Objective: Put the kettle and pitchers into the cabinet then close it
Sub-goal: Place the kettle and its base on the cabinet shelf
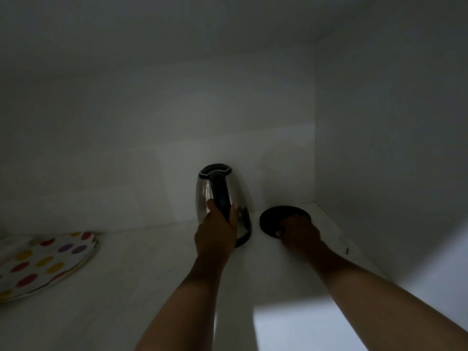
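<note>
I am looking into a dim white cabinet (157, 274). A steel kettle (238, 196) with a black lid and black handle stands on the cabinet floor near the back wall, tilted slightly to the left. My left hand (216, 231) is wrapped around the lower part of its handle. To its right lies the round black kettle base (277, 217), flat on the floor. My right hand (300, 233) grips the near edge of that base. No pitchers are in view.
A white plate with coloured dots (45, 262) lies on the cabinet floor at the left. The right side wall (392, 148) stands close to the base. A bright patch of light falls on the floor at the front right.
</note>
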Demonstrator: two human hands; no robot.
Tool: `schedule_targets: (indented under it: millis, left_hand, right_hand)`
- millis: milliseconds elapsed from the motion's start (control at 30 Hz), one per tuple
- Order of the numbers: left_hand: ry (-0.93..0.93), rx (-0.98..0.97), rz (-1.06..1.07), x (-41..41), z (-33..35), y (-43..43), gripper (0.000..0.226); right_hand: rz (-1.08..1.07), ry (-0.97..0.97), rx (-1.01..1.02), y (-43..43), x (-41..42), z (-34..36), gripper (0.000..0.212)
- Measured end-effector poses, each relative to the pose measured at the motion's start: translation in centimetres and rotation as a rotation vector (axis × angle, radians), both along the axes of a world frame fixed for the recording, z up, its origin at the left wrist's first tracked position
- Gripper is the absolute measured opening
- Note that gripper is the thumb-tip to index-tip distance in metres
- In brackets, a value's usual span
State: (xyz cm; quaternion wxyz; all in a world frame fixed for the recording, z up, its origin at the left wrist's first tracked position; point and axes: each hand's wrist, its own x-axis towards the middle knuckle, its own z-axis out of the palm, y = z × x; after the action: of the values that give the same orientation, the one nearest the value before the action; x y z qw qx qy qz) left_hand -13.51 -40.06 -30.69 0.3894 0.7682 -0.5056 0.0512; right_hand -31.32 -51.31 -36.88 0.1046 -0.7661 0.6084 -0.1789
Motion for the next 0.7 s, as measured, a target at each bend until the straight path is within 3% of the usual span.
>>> schedule_targets:
  millis: [200, 400, 500, 600, 700]
  left_hand:
    - [0.073, 0.055, -0.061, 0.5, 0.3, -1.8, 0.070]
    - [0.038, -0.030, -0.076, -0.2, 1.5, -2.7, 0.055]
    - [0.029, -0.143, -0.061, -1.4, 2.9, -3.0, 0.053]
    - [0.000, -0.201, -0.109, -2.8, 4.7, -3.8, 0.054]
    - [-0.020, -0.214, -0.157, -4.1, 5.9, -4.4, 0.055]
  right_hand:
    - [0.004, -0.030, 0.013, -0.8, 0.1, -0.4, 0.043]
    - [0.035, -0.004, 0.047, -1.1, -0.6, -0.8, 0.048]
    - [0.019, -0.088, 0.098, -1.1, -1.2, -1.1, 0.049]
    - [0.021, -0.236, 0.020, -1.1, -2.3, -1.1, 0.018]
    - [0.015, -0.380, -0.102, 0.4, -3.4, -0.7, 0.038]
